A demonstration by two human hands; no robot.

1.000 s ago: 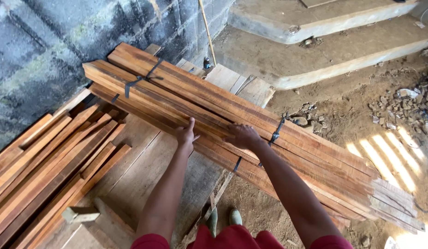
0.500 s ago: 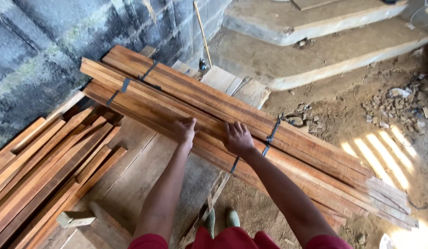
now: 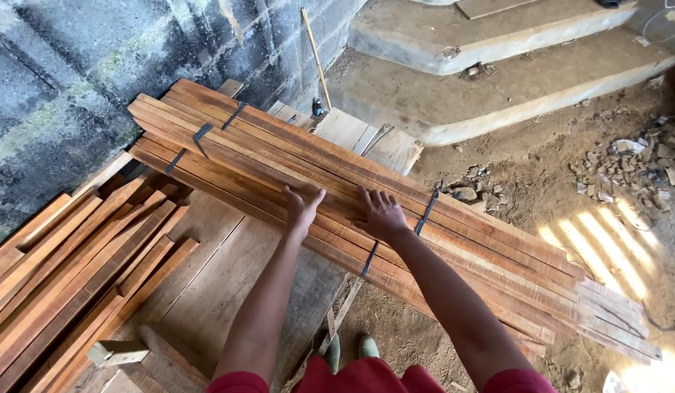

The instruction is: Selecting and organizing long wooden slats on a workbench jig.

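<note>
At the bottom edge, red clothing (image 3: 363,378) and the toes of two green boots (image 3: 350,346) show on the dirt floor (image 3: 497,240). A small wooden block (image 3: 118,353) lies at the lower left, on a flat wooden board (image 3: 228,284) that serves as a low platform. Left of it, loose wooden slats (image 3: 68,269) lie side by side, running toward the wall.

Both bare arms reach forward over the platform. The left hand (image 3: 302,206) lies flat with its fingers spread on a long bundle of wooden planks (image 3: 279,156); it presses down and grips nothing. The right hand (image 3: 380,213) rests just beside it, also open and flat on the same bundle, palm down. The bundle lies slantwise across the platform, from near the wall at upper left to the dirt at lower right, bound by dark straps (image 3: 427,212) in several places.

Beyond the bundle, a thin stick (image 3: 316,54) leans against the grey block wall (image 3: 97,65). Farther off, concrete steps (image 3: 512,80) rise, with rubble (image 3: 643,160) scattered at right.
</note>
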